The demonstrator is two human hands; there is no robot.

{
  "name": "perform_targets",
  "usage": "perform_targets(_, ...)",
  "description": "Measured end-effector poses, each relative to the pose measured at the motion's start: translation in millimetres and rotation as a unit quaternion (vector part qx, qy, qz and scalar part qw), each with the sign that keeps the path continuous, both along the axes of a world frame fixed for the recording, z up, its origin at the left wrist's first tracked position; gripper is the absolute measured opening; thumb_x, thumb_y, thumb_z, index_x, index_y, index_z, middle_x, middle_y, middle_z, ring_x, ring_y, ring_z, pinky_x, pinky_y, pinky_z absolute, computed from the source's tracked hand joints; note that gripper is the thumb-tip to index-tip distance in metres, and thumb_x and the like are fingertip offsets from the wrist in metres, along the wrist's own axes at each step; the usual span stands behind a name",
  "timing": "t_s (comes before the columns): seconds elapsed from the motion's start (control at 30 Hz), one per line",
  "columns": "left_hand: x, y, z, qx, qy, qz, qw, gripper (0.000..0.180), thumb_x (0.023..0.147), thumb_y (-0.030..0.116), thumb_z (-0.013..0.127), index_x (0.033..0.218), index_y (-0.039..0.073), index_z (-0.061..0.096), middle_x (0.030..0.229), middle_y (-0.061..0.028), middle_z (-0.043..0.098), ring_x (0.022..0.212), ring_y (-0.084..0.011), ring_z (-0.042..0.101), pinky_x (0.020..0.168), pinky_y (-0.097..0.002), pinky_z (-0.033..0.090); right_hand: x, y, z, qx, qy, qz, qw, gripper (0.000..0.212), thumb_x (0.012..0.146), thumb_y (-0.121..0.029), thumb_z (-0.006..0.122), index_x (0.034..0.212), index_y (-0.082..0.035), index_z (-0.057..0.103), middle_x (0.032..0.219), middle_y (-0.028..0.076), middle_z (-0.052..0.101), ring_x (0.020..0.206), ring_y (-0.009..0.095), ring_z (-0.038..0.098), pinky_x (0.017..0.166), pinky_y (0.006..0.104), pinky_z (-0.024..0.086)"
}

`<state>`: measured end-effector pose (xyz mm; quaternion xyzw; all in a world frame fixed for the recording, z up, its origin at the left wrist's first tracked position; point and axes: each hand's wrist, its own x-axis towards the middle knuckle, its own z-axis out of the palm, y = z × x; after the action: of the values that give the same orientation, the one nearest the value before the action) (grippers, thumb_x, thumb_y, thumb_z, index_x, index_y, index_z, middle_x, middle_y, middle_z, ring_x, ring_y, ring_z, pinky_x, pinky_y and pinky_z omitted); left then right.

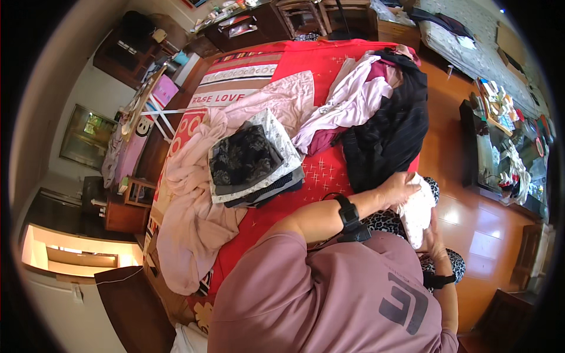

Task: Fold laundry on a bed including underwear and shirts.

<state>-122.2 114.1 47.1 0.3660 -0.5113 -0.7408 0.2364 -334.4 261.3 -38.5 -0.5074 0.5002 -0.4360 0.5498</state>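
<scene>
A bundled white garment (pixel 416 213) lies over my lap, above leopard-print trousers (pixel 384 222). My left hand (pixel 399 189) grips its upper end. My right hand (pixel 434 240) holds its right side lower down, with the fingers partly hidden by the cloth. Which kind of garment it is, I cannot tell. Just beyond my left hand, a black garment (pixel 388 138) spreads over the bed's edge. Pale pink clothing (pixel 347 103) and a dark pink piece (pixel 322 141) are heaped beside it. To the left stands a stack of folded clothes, a black patterned piece (pixel 246 156) on top.
The bed has a red cover (pixel 321 170). A crumpled light pink blanket (pixel 191 235) runs along its left side. At the right, a dark glass-topped table (pixel 500 156) carries cloths and small items. Behind it is a long patterned seat (pixel 465 47). Dark cabinets (pixel 250 26) line the far wall.
</scene>
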Motion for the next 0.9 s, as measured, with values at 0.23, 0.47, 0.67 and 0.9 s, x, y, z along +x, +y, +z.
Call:
perform_targets(0.23, 127, -1, 154, -0.143, -0.042, 0.026, 0.988, 0.037, 0.089, 0.023, 0.065, 0.115, -0.001, 0.055, 0.099, -0.005, 0.065, 0.085, -0.0103, 0.061, 0.075, -0.0263, 0.051, -50, 18, -18, 0.232, 0.187, -0.069, 0.952, 0.059, 0.094, -0.034, 0.051, 0.143, -0.006, 0.034, 0.115, 0.015, 0.061, 0.089, 0.024, 0.065, 0.071, 0.034, 0.052)
perform_targets(0.47, 249, -4, 226, -0.185, -0.057, 0.245, 0.95, 0.04, 0.089, 0.02, 0.065, 0.122, 0.001, 0.052, 0.108, -0.007, 0.064, 0.095, -0.0141, 0.062, 0.084, -0.0272, 0.05, -87, 65, -91, 0.296, 0.011, -0.104, 0.949, 0.046, 0.093, -0.024, 0.053, 0.132, -0.001, 0.046, 0.109, 0.016, 0.064, 0.083, 0.021, 0.065, 0.06, 0.0272, 0.05)
perform_targets(0.67, 345, -31, 218, -0.138, 0.023, 0.358, 0.923, 0.039, 0.088, 0.017, 0.067, 0.122, 0.003, 0.054, 0.105, -0.0082, 0.065, 0.091, -0.0166, 0.065, 0.079, -0.0282, 0.054, -71, 57, -59, 0.302, 0.078, -0.127, 0.941, 0.046, 0.093, -0.024, 0.052, 0.133, 0.0, 0.046, 0.112, 0.018, 0.063, 0.08, 0.021, 0.065, 0.061, 0.0273, 0.05)
perform_targets(0.9, 440, -40, 122, -0.051, 0.022, 0.44, 0.896, 0.039, 0.092, 0.024, 0.063, 0.12, -0.002, 0.055, 0.108, -0.011, 0.066, 0.09, -0.0175, 0.066, 0.077, -0.03, 0.055, -74, 62, -61, 0.315, 0.087, -0.121, 0.937, 0.046, 0.092, -0.021, 0.052, 0.131, 0.003, 0.045, 0.112, 0.019, 0.062, 0.079, 0.022, 0.066, 0.064, 0.029, 0.051)
